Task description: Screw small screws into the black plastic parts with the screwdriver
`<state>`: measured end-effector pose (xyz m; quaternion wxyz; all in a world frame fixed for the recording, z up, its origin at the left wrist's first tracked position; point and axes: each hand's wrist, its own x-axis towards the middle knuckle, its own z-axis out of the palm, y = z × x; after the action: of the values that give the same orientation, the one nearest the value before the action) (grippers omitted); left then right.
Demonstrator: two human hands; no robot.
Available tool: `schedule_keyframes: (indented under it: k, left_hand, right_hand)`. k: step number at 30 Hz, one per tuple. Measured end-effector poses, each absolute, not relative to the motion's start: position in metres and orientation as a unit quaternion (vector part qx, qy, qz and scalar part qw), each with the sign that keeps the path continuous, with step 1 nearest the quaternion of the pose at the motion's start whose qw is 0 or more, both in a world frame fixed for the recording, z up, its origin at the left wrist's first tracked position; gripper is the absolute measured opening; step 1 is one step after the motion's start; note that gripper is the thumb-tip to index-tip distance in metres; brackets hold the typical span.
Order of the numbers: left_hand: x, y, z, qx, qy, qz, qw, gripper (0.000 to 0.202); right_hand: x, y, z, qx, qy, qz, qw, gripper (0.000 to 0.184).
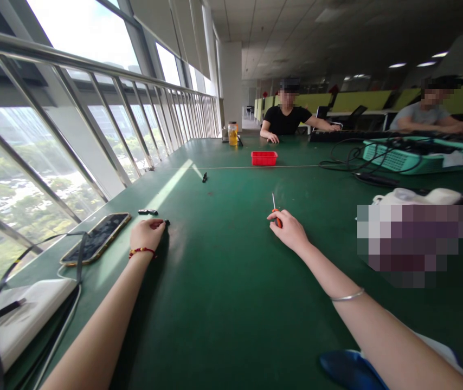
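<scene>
My right hand lies on the green table with its fingers closed round a small screwdriver with an orange handle, whose metal shaft points away from me. My left hand rests on the table to the left, fingers curled on a small black part at its fingertips. A second small black piece lies just beyond that hand. A phone lies face up left of my left wrist.
A red tray stands farther back in the middle, a small black item to its left. A teal basket with cables is at the right. Two other people sit at the far end. A white device with straps lies near left.
</scene>
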<state>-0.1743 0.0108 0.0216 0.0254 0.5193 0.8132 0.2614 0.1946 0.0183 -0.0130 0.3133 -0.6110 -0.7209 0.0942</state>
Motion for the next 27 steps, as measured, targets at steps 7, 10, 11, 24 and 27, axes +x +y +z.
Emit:
schedule_keyframes:
  k: [7, 10, 11, 24, 27]
  left_hand:
    - [-0.176, 0.012, 0.015, 0.52, 0.808, 0.276, 0.014, 0.04]
    - [-0.177, 0.013, 0.012, 0.525, 0.806, 0.274, 0.009, 0.036]
    - [-0.176, 0.013, 0.011, 0.532, 0.8, 0.277, 0.016, 0.035]
    - [-0.029, 0.018, 0.005, 0.741, 0.568, 0.296, 0.203, 0.014]
    - [-0.008, 0.02, 0.0, 0.747, 0.557, 0.321, 0.171, 0.013]
  right_hand:
    - [0.193, 0.02, -0.017, -0.607, -0.703, 0.082, 0.361, 0.042]
    - [0.191, 0.02, -0.016, -0.563, -0.705, 0.078, 0.425, 0.049]
    - [0.191, 0.019, -0.014, -0.545, -0.708, 0.07, 0.445, 0.046]
    - [0.174, -0.002, -0.004, -0.488, -0.628, 0.077, 0.602, 0.023]
    - [0.168, -0.009, 0.001, -0.478, -0.602, 0.08, 0.635, 0.022]
